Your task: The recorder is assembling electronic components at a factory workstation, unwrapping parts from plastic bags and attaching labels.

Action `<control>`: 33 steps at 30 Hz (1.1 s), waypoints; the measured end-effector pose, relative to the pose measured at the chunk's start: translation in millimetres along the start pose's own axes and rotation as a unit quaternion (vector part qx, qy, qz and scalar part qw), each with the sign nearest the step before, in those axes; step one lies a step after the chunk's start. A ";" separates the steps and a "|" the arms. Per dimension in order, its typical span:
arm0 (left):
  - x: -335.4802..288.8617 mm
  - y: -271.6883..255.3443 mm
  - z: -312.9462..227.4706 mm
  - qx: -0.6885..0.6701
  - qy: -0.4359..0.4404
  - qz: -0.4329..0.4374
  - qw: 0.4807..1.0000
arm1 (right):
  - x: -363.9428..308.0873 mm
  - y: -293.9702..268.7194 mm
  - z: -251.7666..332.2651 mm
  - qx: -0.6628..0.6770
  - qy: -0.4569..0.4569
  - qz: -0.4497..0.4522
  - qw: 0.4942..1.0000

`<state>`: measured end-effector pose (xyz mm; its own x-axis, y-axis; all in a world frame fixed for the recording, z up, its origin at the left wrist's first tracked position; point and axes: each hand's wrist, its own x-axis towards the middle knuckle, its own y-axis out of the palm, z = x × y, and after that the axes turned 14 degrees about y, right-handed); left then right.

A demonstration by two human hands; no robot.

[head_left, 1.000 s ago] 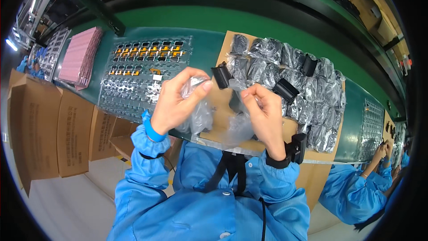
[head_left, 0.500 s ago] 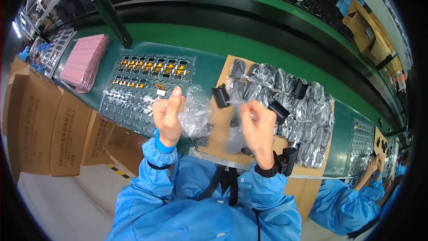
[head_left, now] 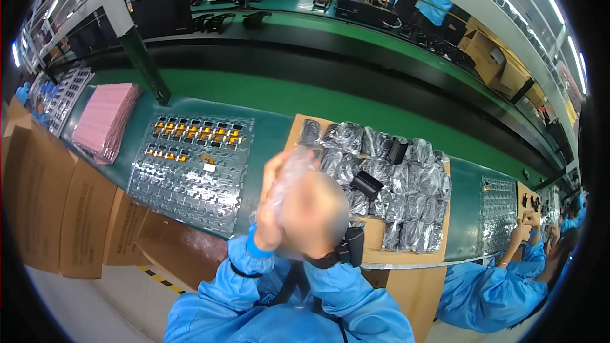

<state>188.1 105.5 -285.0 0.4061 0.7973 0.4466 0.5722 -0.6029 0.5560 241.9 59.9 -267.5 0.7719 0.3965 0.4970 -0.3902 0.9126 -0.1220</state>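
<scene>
Both my hands are raised together close to the camera, above the near edge of the bench. My left hand [head_left: 272, 206] pinches a crumpled clear plastic bag [head_left: 293, 168] along its left side. My right hand [head_left: 316, 215], seen blurred from its back, is closed on the same bag and wears a black wrist strap [head_left: 348, 249]. Behind the hands lies a cardboard sheet [head_left: 375, 234] piled with several black parts in clear bags [head_left: 406, 178]; one loose black part [head_left: 367, 184] lies on top. What the bag holds is hidden.
A clear blister tray [head_left: 190, 171] with rows of small orange-and-black components lies to the left, a pink stack [head_left: 105, 121] beyond it. Cardboard boxes [head_left: 51, 203] stand below left. A green conveyor [head_left: 305, 98] runs behind. A person in blue [head_left: 502, 286] works at the right.
My hands have come together and risen toward the camera with the clear bag, from apart over the cardboard sheet to touching in front of it.
</scene>
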 end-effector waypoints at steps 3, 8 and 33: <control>-34.4 -10.0 13.1 0.083 -0.014 0.030 0.996 | 2.8 0.3 5.8 0.036 -0.067 0.061 0.995; -87.1 -78.3 0.8 0.257 0.044 -0.112 0.959 | -19.9 -10.4 26.2 -0.028 -0.046 0.350 0.935; -78.9 -116.0 -68.4 0.651 0.081 0.121 0.745 | 13.7 -150.0 118.0 0.073 0.077 0.571 0.814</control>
<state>40.9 110.6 -336.8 0.5782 0.5929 0.5605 0.7450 -0.1034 -0.6590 251.8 -83.3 -141.0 -0.0861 0.9961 0.0175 -0.9443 -0.0760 -0.3202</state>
